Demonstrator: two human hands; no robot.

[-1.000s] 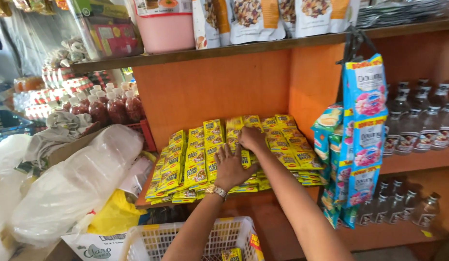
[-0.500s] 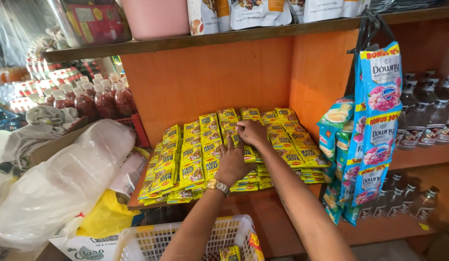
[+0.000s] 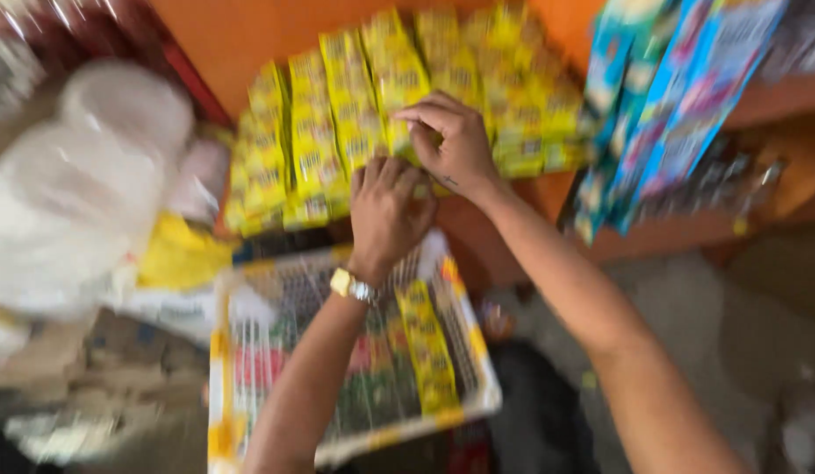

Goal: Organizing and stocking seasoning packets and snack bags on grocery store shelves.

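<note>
Strong motion blur smears the whole view; nothing is sharp. Soft, even daylight lies bright on the yellow sachet strips (image 3: 398, 96), while left of them a white plastic bag (image 3: 91, 184) glares pale. Below them, the floor darkens into shadow.

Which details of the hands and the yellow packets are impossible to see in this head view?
- Left hand fingertips: curled away, motion blur; grip unclear.
- Right hand on the yellow sachet strips: the blur hides whether it pinches one.
- White basket contents: smeared, partly hidden by the left forearm.
- Hanging blue packets: cut off at the top edge.
</note>
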